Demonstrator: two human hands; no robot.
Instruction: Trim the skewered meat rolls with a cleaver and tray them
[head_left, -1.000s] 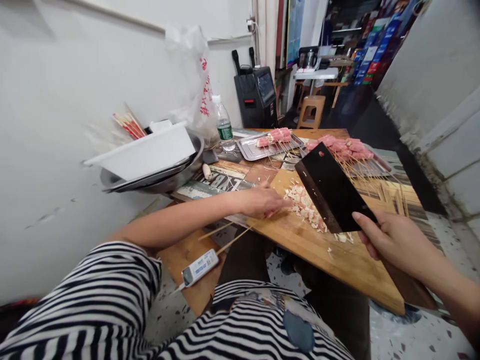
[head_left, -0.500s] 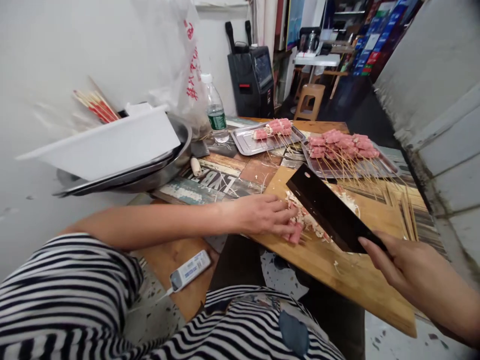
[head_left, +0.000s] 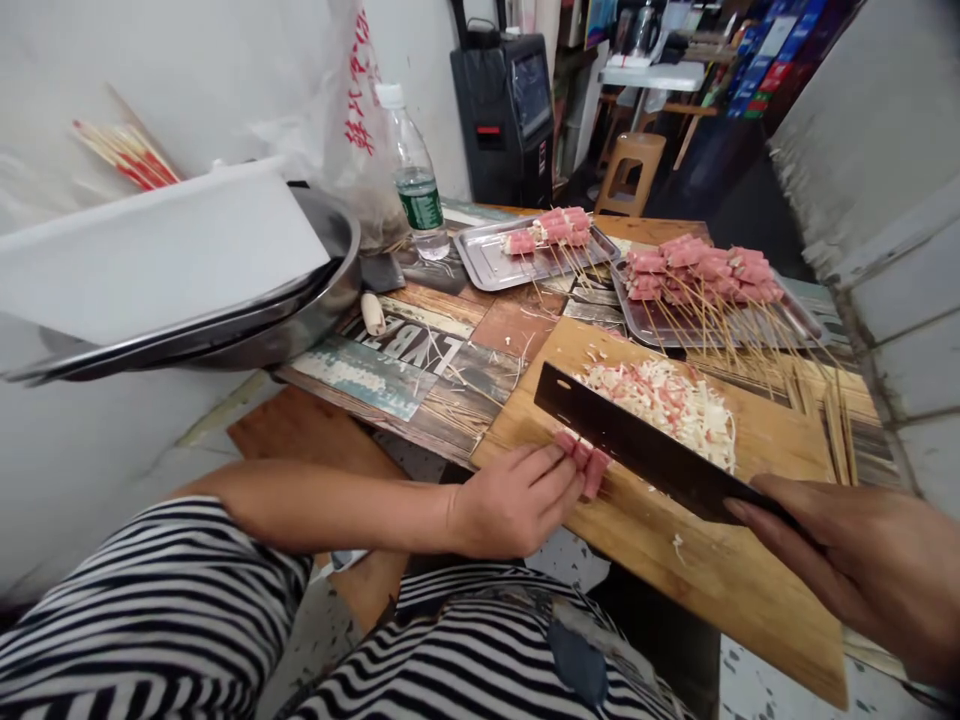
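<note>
A dark cleaver is in my right hand, its blade angled across the wooden cutting board. My left hand has its fingers bent together against small pink meat rolls near the board's front edge. The rolls lie just in front of the blade. Behind the blade spreads a pile of chopped white and pink shreds. Whether my left fingertips grip a stick is hidden.
Two metal trays hold skewered meat rolls and a larger skewer stack. Bare sticks lie right. A water bottle and a metal basin with a white tray stand left.
My left hand has drawn nearer to me and its fingers have closed in beside the rolls. The cleaver now lies lower and flatter, with more of the shreds in view behind it.
</note>
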